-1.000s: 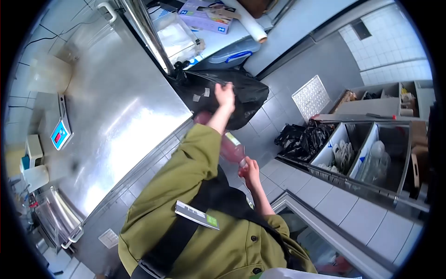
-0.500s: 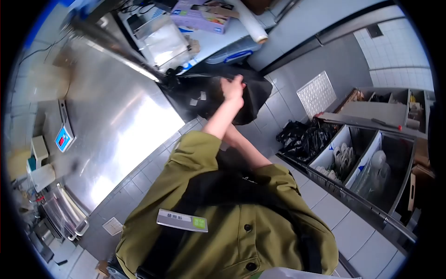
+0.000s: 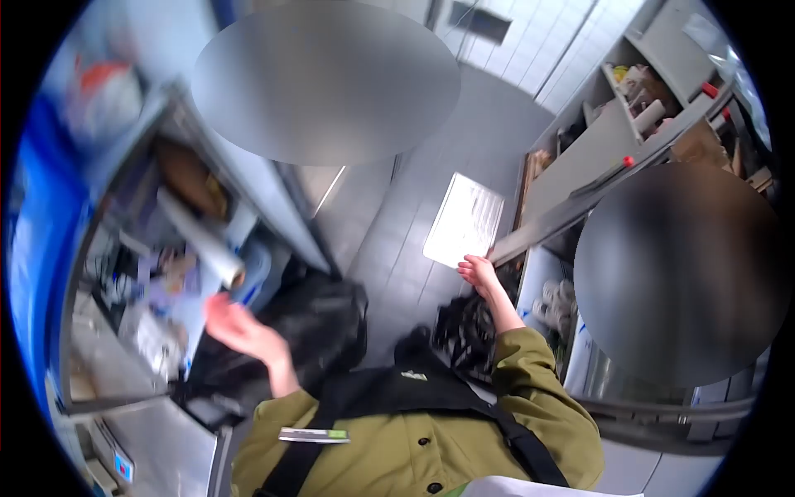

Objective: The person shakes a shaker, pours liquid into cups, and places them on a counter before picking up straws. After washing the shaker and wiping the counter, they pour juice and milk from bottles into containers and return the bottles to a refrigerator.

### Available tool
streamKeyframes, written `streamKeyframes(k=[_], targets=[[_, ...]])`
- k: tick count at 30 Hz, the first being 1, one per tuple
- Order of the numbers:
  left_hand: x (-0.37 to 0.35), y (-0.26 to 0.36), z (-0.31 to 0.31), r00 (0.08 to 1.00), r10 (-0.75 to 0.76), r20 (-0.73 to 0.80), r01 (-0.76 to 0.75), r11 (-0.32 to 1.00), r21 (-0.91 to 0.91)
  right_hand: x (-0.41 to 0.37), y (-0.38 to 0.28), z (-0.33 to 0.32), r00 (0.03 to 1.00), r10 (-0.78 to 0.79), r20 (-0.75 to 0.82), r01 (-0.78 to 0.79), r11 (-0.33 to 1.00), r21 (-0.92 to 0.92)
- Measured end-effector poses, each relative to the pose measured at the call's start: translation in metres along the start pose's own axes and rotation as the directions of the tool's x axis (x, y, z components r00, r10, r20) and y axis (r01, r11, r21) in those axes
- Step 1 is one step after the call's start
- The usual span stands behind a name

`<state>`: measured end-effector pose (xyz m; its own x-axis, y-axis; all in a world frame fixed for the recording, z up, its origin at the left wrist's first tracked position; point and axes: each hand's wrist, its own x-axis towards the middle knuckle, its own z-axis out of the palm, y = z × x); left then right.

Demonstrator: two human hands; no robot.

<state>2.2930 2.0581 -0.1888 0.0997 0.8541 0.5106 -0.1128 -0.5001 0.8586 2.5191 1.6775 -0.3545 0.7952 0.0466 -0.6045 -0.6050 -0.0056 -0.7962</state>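
Note:
My left hand (image 3: pixel 247 333) is raised above a large black plastic bag (image 3: pixel 310 327), near the end of a white roll (image 3: pixel 222 269). It is blurred by motion, but its fingers look loosely extended and I see nothing in it. On the other side, my right hand (image 3: pixel 477 273) is held out over the floor with fingers apart and nothing visible in it. In the picture it overlaps the lower edge of a bright metal floor plate (image 3: pixel 465 219). Below it is a smaller black bag (image 3: pixel 465 331).
At left stands a shelf with boxes and plastic-wrapped items (image 3: pixel 157 335), beside a steel counter (image 3: pixel 161 443). A blue sheet (image 3: pixel 45 240) hangs at the far left. Divided bins holding white items (image 3: pixel 555 305) line the right. Grey tiled floor (image 3: pixel 389 240) runs ahead. Two blurred ovals hide parts of the scene.
My hands were close together at the large black bag; now they are spread wide, off it. The view has turned right, so the bag, shelf and floor plate appear further left.

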Motion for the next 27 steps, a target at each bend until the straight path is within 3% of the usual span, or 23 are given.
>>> streamKeyframes(k=[1,2,4,6,7,10,13,15,17,18,20,22,24,27], targets=[[-0.021,0.014,0.059,0.985,0.021,0.173,0.010,0.984,-0.175,0.016,-0.046,0.004,0.999,-0.038,0.017,0.038,0.999,0.012],[-0.042,0.042,0.110,0.931,-0.058,0.360,0.171,0.941,-0.292,0.026,-0.095,0.011,0.991,-0.106,0.081,0.107,0.994,-0.001],[-0.078,0.095,0.189,0.809,0.013,0.587,0.299,0.852,-0.430,0.082,-0.171,0.017,0.941,-0.269,0.207,0.278,0.961,-0.013],[-0.088,0.116,0.241,0.751,0.216,0.624,0.020,0.937,-0.348,0.103,-0.262,0.037,0.899,-0.338,0.279,0.363,0.931,-0.043],[-0.088,0.118,0.266,0.733,0.249,0.633,-0.030,0.942,-0.335,0.123,-0.298,0.046,0.880,-0.376,0.291,0.405,0.913,-0.044],[-0.080,0.093,0.350,0.688,0.086,0.721,0.128,0.963,-0.238,0.186,-0.394,0.072,0.800,-0.506,0.324,0.535,0.845,-0.002],[-0.059,0.078,0.461,0.743,0.087,0.664,0.091,0.969,-0.229,0.252,-0.466,0.106,0.717,-0.621,0.317,0.618,0.776,0.125],[-0.035,0.076,0.545,0.755,0.150,0.638,0.102,0.935,-0.341,0.294,-0.517,0.126,0.684,-0.680,0.263,0.653,0.732,0.194],[-0.009,0.093,0.631,0.758,0.313,0.573,-0.073,0.913,-0.402,0.331,-0.551,0.131,0.618,-0.736,0.276,0.697,0.676,0.240],[0.005,0.107,0.667,0.729,0.370,0.576,-0.220,0.923,-0.315,0.346,-0.574,0.137,0.569,-0.770,0.289,0.721,0.636,0.274],[0.022,0.127,0.741,0.757,0.407,0.511,-0.359,0.913,-0.194,0.372,-0.607,0.122,0.495,-0.772,0.398,0.756,0.609,0.239],[0.029,0.134,0.800,0.826,0.254,0.503,-0.263,0.963,-0.055,0.400,-0.633,0.092,0.428,-0.713,0.556,0.772,0.609,0.186],[0.023,0.138,0.841,0.919,0.265,0.291,-0.306,0.946,0.107,0.432,-0.653,0.053,0.397,-0.586,0.706,0.756,0.645,0.110],[0.032,0.113,0.873,0.977,0.207,0.045,-0.205,0.977,-0.058,0.504,-0.673,0.010,0.361,-0.378,0.852,0.732,0.682,-0.007]])
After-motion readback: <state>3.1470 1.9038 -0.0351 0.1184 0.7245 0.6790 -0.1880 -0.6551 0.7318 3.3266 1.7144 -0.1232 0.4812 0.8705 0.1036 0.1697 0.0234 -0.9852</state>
